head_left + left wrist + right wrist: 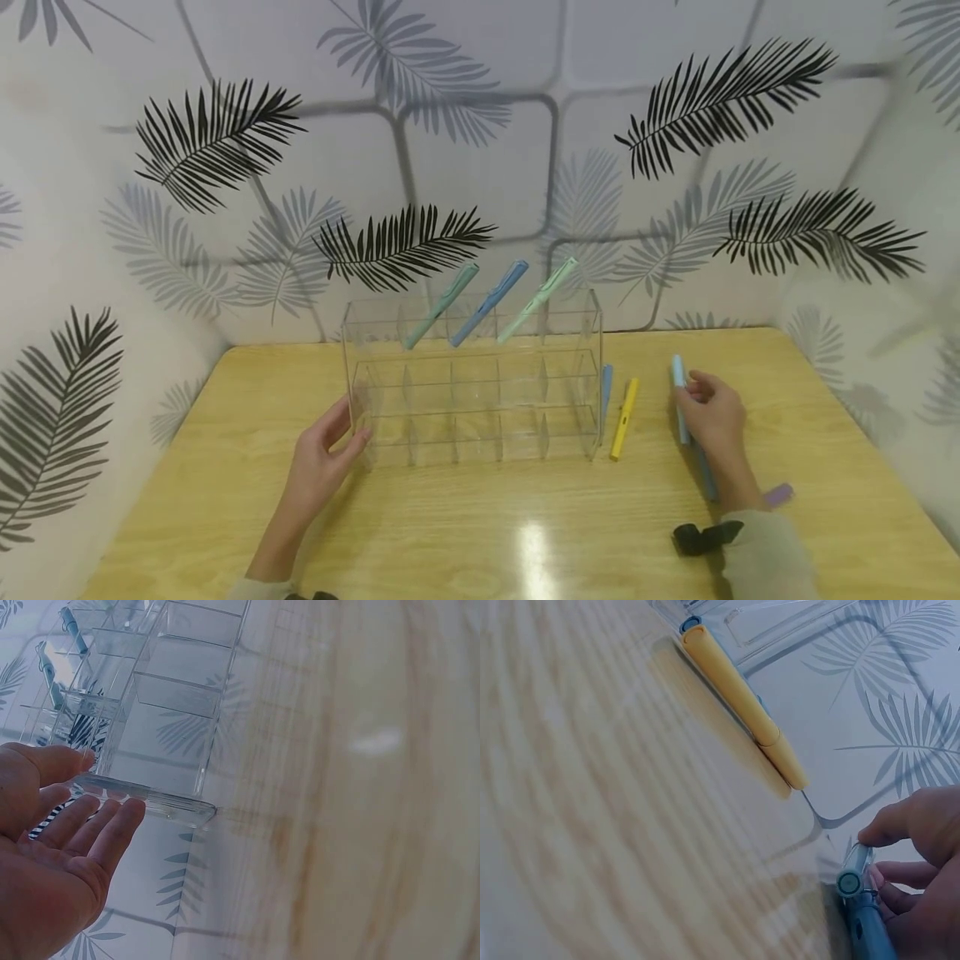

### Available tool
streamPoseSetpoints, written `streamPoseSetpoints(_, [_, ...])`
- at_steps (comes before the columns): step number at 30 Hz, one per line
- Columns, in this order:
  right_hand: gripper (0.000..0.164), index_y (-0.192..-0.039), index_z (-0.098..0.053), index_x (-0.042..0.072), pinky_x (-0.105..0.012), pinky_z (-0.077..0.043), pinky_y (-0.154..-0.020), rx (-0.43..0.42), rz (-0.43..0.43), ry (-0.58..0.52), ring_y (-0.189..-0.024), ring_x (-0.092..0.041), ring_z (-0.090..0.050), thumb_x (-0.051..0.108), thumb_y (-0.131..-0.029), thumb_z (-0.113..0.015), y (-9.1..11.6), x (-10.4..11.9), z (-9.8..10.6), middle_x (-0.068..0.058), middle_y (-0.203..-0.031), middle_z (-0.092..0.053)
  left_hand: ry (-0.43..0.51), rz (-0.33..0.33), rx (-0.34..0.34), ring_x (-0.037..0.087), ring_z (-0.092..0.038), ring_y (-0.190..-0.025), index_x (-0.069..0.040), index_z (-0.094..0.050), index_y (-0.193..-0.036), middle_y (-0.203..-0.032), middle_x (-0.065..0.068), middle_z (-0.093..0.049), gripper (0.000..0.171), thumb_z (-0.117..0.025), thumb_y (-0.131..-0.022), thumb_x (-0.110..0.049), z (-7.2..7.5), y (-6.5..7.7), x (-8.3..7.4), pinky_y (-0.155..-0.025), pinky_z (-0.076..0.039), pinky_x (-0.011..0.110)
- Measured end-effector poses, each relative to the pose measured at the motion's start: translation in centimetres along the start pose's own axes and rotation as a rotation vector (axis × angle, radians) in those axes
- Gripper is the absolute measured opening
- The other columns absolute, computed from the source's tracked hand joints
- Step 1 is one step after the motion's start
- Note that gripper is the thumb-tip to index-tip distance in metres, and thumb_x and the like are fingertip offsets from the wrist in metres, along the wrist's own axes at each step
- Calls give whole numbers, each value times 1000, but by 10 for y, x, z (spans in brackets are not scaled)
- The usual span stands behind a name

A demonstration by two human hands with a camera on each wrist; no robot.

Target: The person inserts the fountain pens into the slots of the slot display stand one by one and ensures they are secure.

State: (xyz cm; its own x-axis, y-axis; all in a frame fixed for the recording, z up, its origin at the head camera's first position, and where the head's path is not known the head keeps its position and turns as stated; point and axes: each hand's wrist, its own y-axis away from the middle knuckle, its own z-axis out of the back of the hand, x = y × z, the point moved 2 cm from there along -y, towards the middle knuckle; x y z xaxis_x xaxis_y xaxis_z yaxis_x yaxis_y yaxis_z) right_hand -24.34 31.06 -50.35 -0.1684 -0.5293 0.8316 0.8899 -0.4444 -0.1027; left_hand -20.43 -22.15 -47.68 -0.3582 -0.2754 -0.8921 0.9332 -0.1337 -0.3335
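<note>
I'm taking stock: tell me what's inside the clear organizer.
A teal pen, blue pen and pale green pen lean in the organizer's top row. None shows below; the left hand hides part of the left edge.

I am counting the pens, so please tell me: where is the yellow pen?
In the head view, the yellow pen lies on the table, right of the clear organizer and a blue pen, left of the right hand.
</note>
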Motion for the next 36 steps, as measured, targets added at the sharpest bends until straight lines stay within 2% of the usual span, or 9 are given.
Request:
streamPoseSetpoints(5, [46, -142, -57, -4, -5, -48, -71, 5, -72, -158, -85, 5, -54, 15, -100, -61, 1, 7, 9, -21, -124, -65, 19, -5, 1, 50, -43, -137, 8, -42, -151, -151, 30, -45, 55, -63, -100, 2, 0, 1, 1, -95, -52, 27])
streamPoseSetpoints(10, [47, -147, -49, -4, -11, -56, -77, 33, -75, -350, -87, 1, -65, 14, -105, -53, 5, 22, 23, -6, -120, -57, 18, -2, 3, 51, -42, -138, 9, -41, -151, -151, 31, -43, 55, -63, -100, 3, 0, 1, 1, -94, -52, 23])
streamPoseSetpoints(14, [46, -148, -45, -8, -12, -57, -82, 55, -50, -415, -85, 1, -67, 11, -107, -47, 6, 30, 29, 1, -115, -55, 5, -7, -1, 50, -42, -137, 10, -40, -151, -152, 31, -43, 56, -62, -100, 5, 1, 1, 3, -93, -52, 19])
streamPoseSetpoints(16, [45, -147, -46, -9, -13, -57, -79, 51, -64, -460, -84, 0, -66, 12, -106, -50, 6, 32, 29, 4, -114, -56, 10, -7, -1, 50, -42, -137, 10, -40, -151, -152, 31, -42, 56, -62, -100, 5, 0, 1, 3, -93, -52, 19])
streamPoseSetpoints(20, [40, -138, -56, -7, -15, -59, -72, 21, -86, -562, -82, -5, -65, 14, -104, -60, 8, 39, 30, 2, -112, -56, 6, -4, 2, 50, -42, -137, 10, -41, -151, -152, 32, -42, 55, -62, -100, 5, 0, 2, 4, -94, -51, 20])
streamPoseSetpoints(25, [14, -113, -70, 6, -19, -61, -64, -11, -82, -715, -72, -8, -67, 11, -99, -68, 10, 50, 33, -2, -105, -61, -1, -13, 3, 51, -43, -137, 10, -42, -150, -151, 32, -44, 54, -62, -100, 4, 0, 1, 3, -95, -51, 20])
streamPoseSetpoints(28, [11, -109, -72, 9, -20, -62, -64, -16, -52, -758, -74, -9, -71, 8, -98, -69, 11, 56, 35, 0, -98, -68, -18, -28, -3, 49, -44, -137, 9, -42, -150, -151, 30, -45, 55, -62, -99, 6, 0, 0, 2, -98, -48, 19])
streamPoseSetpoints(32, [19, -115, -71, 4, -19, -61, -67, -15, -21, -736, -83, -9, -71, 10, -97, -71, 13, 63, 36, 3, -91, -75, -35, -37, -8, 47, -45, -137, 8, -43, -151, -151, 29, -45, 55, -63, -99, 6, 0, 0, 1, -101, -46, 18])
streamPoseSetpoints(36, [24, -119, -69, -1, -23, -63, -69, 15, 30, -752, -89, -12, -71, 9, -97, -72, 17, 70, 38, 1, -94, -76, -32, -40, -7, 47, -45, -137, 8, -43, -151, -151, 29, -45, 55, -63, -99, 5, 0, 0, 2, -100, -47, 17])
